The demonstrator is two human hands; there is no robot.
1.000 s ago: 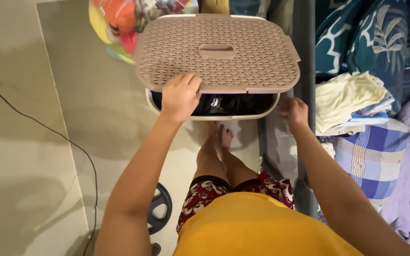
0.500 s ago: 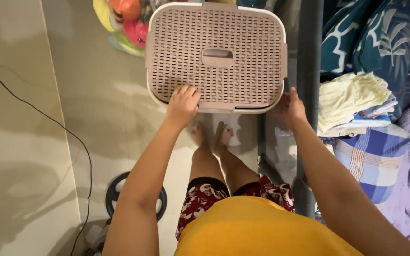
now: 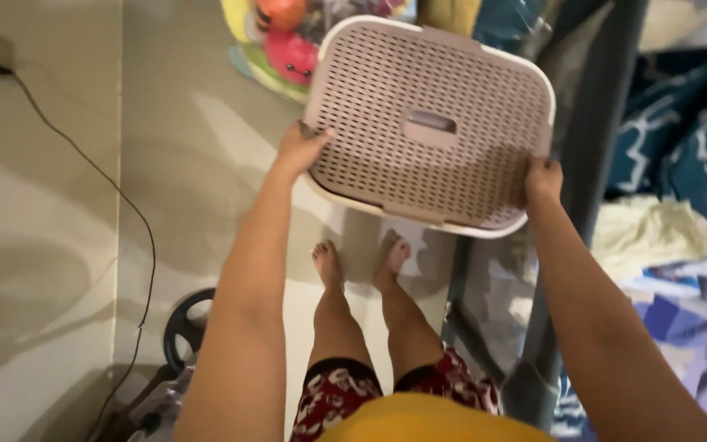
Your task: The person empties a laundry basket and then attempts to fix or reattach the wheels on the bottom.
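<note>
The left hand and the right hand grip the two sides of a beige basket with a closed lid, held above the floor. Bare feet stand below it. A black cable runs along the wall, and folded clothes lie at the right.

Colours around the lidded basket
Pinkish-beige perforated basket lid; red-and-white patterned shorts; yellow shirt; blue-and-white patterned bedding, far right; black cable, left.

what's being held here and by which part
A lidded, perforated beige laundry basket, gripped by both hands at opposite side edges: left hand on its left rim, right hand on its right rim.
</note>
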